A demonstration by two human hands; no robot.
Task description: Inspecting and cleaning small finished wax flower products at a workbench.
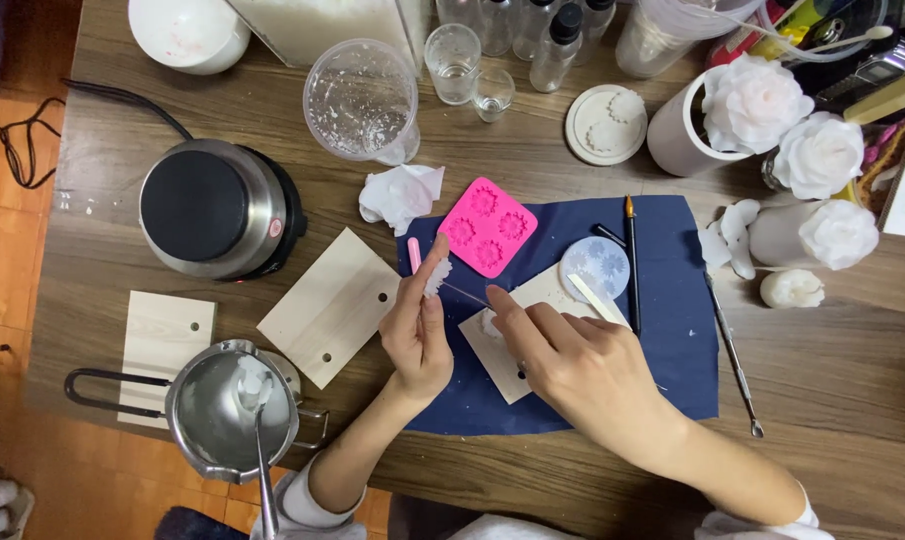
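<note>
We see a small white wax flower (438, 277) pinched in the left hand (419, 335) above a dark blue cloth (672, 330); the right hand (572, 365) grips a thin needle (465, 293) touching it. The cloth lies on a wooden table (842, 340); a pink mould (487, 226) sits just beyond, a hotplate (215, 208) farther left.

Three wooden boards (330, 305), four wax roses (754, 103)

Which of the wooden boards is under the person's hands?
The small pale wooden board lying on the dark blue cloth, beneath the left hand and right hand. The other two pale boards lie off the cloth on the bare table, further left.
</note>
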